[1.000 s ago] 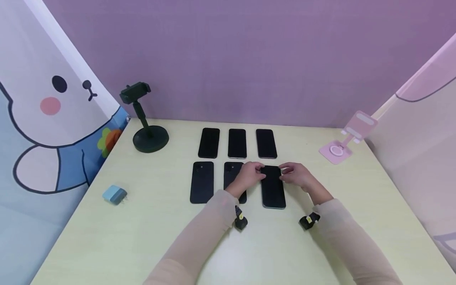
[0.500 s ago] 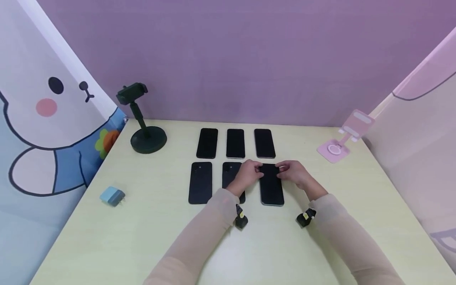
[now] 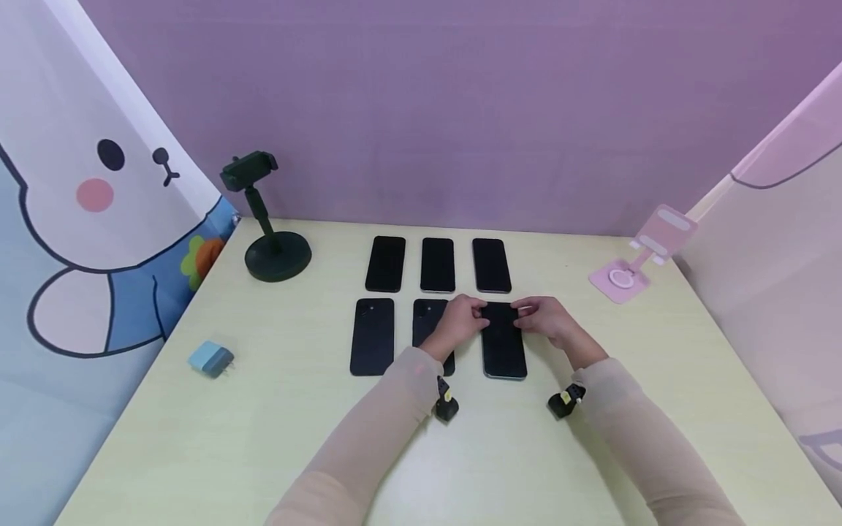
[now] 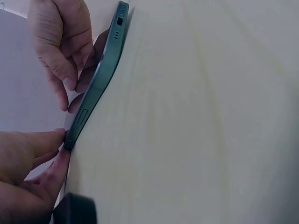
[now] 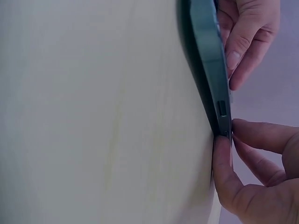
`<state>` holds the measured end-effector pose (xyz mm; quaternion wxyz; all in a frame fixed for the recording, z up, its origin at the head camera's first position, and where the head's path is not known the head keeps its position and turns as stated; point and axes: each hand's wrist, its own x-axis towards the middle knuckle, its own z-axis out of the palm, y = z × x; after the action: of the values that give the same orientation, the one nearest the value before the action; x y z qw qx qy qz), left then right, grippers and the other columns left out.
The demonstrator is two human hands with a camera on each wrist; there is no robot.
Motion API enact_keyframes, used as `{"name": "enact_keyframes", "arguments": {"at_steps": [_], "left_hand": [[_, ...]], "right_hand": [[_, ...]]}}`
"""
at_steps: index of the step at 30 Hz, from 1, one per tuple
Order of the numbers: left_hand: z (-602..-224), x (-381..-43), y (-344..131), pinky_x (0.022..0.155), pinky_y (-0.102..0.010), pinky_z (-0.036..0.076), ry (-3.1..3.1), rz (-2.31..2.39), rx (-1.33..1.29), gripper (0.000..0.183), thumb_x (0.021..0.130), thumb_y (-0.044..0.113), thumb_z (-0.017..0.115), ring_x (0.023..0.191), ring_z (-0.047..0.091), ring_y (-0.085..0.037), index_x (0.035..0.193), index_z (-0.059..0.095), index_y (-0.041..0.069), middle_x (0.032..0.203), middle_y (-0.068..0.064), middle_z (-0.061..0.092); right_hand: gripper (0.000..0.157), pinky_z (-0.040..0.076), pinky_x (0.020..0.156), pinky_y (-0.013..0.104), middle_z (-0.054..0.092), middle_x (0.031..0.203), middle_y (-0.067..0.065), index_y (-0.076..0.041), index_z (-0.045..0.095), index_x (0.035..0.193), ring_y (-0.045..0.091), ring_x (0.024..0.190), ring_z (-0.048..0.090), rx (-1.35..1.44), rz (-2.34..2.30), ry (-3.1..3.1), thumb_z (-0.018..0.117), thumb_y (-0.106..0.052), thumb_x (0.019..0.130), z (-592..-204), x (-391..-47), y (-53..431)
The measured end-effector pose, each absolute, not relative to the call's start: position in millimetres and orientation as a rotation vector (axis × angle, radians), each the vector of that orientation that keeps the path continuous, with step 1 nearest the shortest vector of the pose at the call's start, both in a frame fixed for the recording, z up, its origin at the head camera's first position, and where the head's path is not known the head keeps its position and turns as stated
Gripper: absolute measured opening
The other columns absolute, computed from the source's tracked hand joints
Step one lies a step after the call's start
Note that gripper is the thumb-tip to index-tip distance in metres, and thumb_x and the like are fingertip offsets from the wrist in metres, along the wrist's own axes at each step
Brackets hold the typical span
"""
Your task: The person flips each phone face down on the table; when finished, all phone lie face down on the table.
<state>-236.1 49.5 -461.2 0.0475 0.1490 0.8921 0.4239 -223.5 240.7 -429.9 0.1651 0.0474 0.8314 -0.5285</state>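
A dark smartphone (image 3: 505, 351) lies screen up at the right of the nearer row on the table. My left hand (image 3: 460, 320) pinches its upper left edge between thumb and fingers. On the opposite edge, my right hand (image 3: 551, 321) pinches likewise. Both wrist views bring out the phone's green side frame (image 4: 96, 88), with fingertips on its edge. Under my left wrist, a back-up phone (image 3: 427, 315) is partly covered. Another phone (image 3: 373, 337), also back up, lies to its left.
Behind lie three screen-up phones in a row, the rightmost phone (image 3: 491, 265) nearest my hands. A dark green phone stand (image 3: 278, 256) occupies the back left, a pink stand (image 3: 641, 256) the back right. A blue charger plug (image 3: 210, 359) sits at left.
The held phone has slid slightly away from me, towards the back row, together with both hands. The other phones and the stands keep their places.
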Motion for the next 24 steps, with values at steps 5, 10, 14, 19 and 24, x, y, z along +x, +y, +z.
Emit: {"name": "enact_keyframes", "arguments": {"at_steps": [5,10,14,19,24], "left_hand": [[-461.7,-235.8,51.0,0.079,-0.023,0.045,2.727,1.294,0.465,0.03,0.084,0.007,0.077,0.084,0.058,-0.018,0.113,0.072,0.001,0.083,-0.003,0.058],[-460.3,-234.4,51.2,0.077,-0.023,0.046,2.703,1.32,0.426,0.03,0.084,0.006,0.076,0.084,0.059,-0.018,0.114,0.071,0.001,0.085,-0.005,0.059],[-459.5,-233.7,51.0,0.076,-0.023,0.046,2.696,1.331,0.401,0.03,0.085,0.007,0.076,0.083,0.059,-0.017,0.114,0.071,0.001,0.086,-0.004,0.06],[-461.6,-233.8,51.6,0.076,-0.023,0.046,2.706,1.364,0.399,0.029,0.085,0.007,0.076,0.082,0.059,-0.016,0.113,0.071,0.001,0.085,-0.005,0.062],[-464.1,-233.2,52.6,0.076,-0.023,0.046,2.705,1.391,0.388,0.029,0.086,0.008,0.075,0.082,0.06,-0.016,0.113,0.071,0.0,0.086,-0.005,0.062]], "right_hand": [[0.043,0.054,0.073,0.025,0.054,0.102,0.016,0.017,0.05,0.127,0.01,0.078,0.056,0.106,-1.567,2.341,0.062,0.013,0.086,-432.5,-223.6,243.8],[0.045,0.052,0.071,0.023,0.053,0.097,0.012,0.019,0.047,0.129,0.008,0.075,0.055,0.043,-1.652,2.287,0.061,0.012,0.087,-430.6,-222.2,246.9],[0.046,0.051,0.07,0.022,0.05,0.092,0.007,0.02,0.044,0.13,0.008,0.075,0.053,0.011,-1.711,2.241,0.059,0.012,0.088,-424.7,-220.1,246.7],[0.045,0.053,0.074,0.023,0.048,0.091,0.005,0.021,0.042,0.132,0.007,0.076,0.054,0.014,-1.771,2.175,0.055,0.014,0.09,-419.3,-220.0,245.4],[0.045,0.053,0.08,0.025,0.048,0.095,0.007,0.02,0.041,0.134,0.01,0.083,0.056,0.003,-1.803,2.148,0.053,0.013,0.091,-418.4,-220.7,246.4]]}}
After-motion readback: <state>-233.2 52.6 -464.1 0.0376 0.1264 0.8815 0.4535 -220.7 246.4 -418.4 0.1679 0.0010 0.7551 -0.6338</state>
